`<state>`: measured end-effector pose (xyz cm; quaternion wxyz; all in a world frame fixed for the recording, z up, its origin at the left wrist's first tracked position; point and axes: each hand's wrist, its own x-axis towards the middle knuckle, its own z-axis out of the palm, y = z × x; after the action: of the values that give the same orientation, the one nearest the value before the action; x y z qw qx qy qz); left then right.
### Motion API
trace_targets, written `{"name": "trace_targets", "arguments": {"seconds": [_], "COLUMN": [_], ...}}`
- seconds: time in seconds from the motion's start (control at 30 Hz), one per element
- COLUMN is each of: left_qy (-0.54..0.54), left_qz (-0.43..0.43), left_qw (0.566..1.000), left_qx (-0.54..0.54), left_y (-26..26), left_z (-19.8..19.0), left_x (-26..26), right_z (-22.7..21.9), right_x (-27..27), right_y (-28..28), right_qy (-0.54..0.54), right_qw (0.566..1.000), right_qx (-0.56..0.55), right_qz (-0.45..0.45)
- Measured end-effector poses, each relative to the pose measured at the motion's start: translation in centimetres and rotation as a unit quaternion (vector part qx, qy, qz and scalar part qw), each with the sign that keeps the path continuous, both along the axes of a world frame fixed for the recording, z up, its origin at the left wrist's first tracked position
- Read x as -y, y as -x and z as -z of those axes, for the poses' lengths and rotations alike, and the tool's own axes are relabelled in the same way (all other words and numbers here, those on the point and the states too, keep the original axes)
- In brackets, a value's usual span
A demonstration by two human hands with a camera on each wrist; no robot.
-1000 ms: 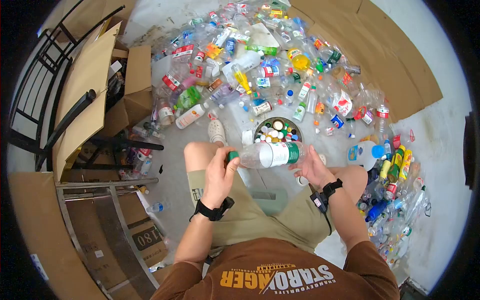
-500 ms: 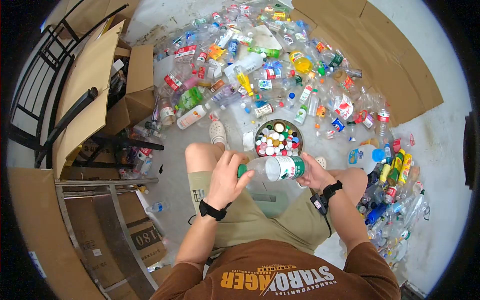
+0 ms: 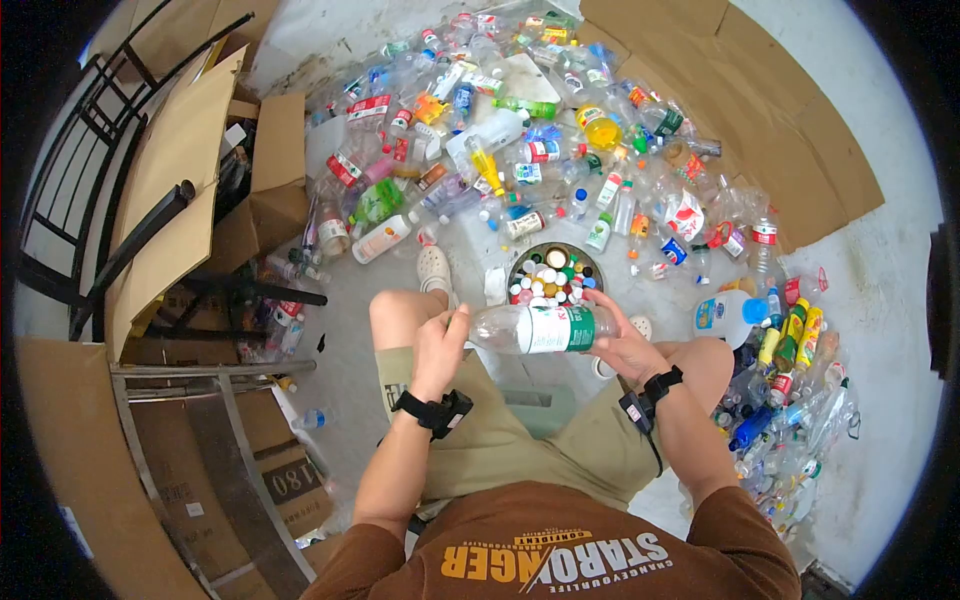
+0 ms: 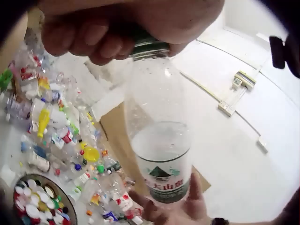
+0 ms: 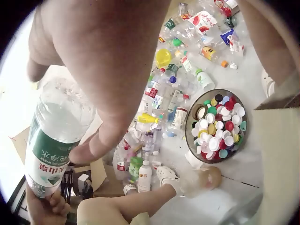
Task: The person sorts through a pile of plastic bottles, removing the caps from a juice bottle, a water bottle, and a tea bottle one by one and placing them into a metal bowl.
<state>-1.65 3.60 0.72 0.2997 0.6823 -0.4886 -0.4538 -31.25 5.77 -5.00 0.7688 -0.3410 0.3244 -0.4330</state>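
A clear plastic bottle [image 3: 540, 329] with a green-and-white label lies sideways in front of the person, over the lap. The left hand [image 3: 438, 348] curls its fingers round the bottle's green cap [image 4: 149, 48] at the neck end. In the head view that cap is hidden by the fingers, but its edge shows in the left wrist view. At the other end, the right hand [image 3: 624, 340] grips the bottle's base, thumb and fingers around it. Just beyond the bottle, a round bowl [image 5: 191, 139] full of loose bottle caps [image 5: 214, 142] sits on the floor.
A wide heap of empty plastic bottles [image 3: 540, 150] spreads across the floor ahead, with another pile [image 3: 790, 400] at the right. A large clear jug [image 3: 728, 314] with a blue cap stands near the right knee. Cardboard boxes [image 3: 275, 170] and a metal frame [image 3: 215, 370] line the left.
The left hand has turned at the cap, which was visible earlier and is now covered in the head view. The bottle shifts slightly, and the right hand stays at its base.
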Motion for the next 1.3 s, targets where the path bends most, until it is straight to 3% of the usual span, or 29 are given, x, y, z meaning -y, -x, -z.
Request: {"name": "trace_targets", "arguments": {"seconds": [0.07, 0.17, 0.23, 0.3, 0.37, 0.4, 0.47, 0.5, 0.67, 0.77, 0.93, 1.0, 1.07, 1.17, 1.27, 1.3], "left_qy": [0.115, 0.253, 0.300, 0.312, 0.228, 0.184, 0.115, 0.080, 0.123, 0.197, 0.313, 0.320, 0.240, 0.152, 0.148, 0.157], "left_qz": [0.017, 0.087, 0.119, 0.125, 0.035, -0.011, -0.015, -0.017, 0.026, 0.065, 0.137, 0.141, 0.087, 0.058, 0.055, 0.055], "left_qw": [0.993, 0.954, 0.930, 0.924, 0.968, 0.981, 0.992, 0.995, 0.991, 0.977, 0.934, 0.931, 0.962, 0.984, 0.986, 0.985], "left_qx": [0.034, 0.132, 0.176, 0.182, 0.099, 0.057, 0.059, 0.060, 0.053, 0.054, 0.099, 0.108, 0.095, 0.073, 0.056, 0.052], "left_y": [0.0, 0.0, -0.1, 0.0, -0.3, -0.4, -0.8, -1.0, -0.8, -1.0, -0.7, -0.6, -1.0, -1.3, -1.2, -1.2], "left_z": [-0.2, -0.8, -1.1, -1.2, 0.0, 0.4, 0.2, 0.0, -0.8, -0.8, -1.8, -1.9, -1.2, -1.2, -1.6, -1.7], "left_x": [0.0, -0.1, -0.1, -0.3, -0.5, -0.5, -0.2, -0.1, -0.6, -0.5, -0.4, -0.5, -0.6, -0.6, -0.8, -0.9], "right_z": [-1.4, 2.4, 8.9, 9.4, 3.7, 2.3, 0.6, 0.5, -0.1, -0.5, 6.3, 7.1, 2.2, 1.9, 0.7, 1.0], "right_x": [0.0, 1.3, 2.0, 1.7, 0.6, 0.4, 0.3, 0.3, 0.5, 0.7, 2.0, 1.3, 0.4, 0.3, 0.5, 0.7], "right_y": [0.1, 2.3, 3.8, 3.7, 2.0, 1.4, 0.7, 0.7, 0.5, 0.4, 3.2, 3.4, 1.3, 0.4, -0.1, 0.3], "right_qy": [-0.106, -0.218, -0.223, -0.199, -0.140, -0.114, -0.060, -0.069, -0.071, -0.149, -0.256, -0.226, -0.123, 0.022, -0.004, -0.068], "right_qw": [0.990, 0.938, 0.894, 0.915, 0.979, 0.985, 0.995, 0.994, 0.994, 0.975, 0.908, 0.936, 0.987, 0.999, 0.999, 0.991], "right_qx": [0.088, 0.216, 0.299, 0.274, 0.136, 0.114, 0.069, 0.071, 0.066, 0.158, 0.245, 0.196, 0.090, 0.036, 0.047, 0.105], "right_qz": [0.023, -0.158, -0.249, -0.219, -0.060, -0.055, -0.046, -0.043, -0.042, -0.035, -0.221, -0.186, -0.056, -0.012, 0.002, -0.037]}}
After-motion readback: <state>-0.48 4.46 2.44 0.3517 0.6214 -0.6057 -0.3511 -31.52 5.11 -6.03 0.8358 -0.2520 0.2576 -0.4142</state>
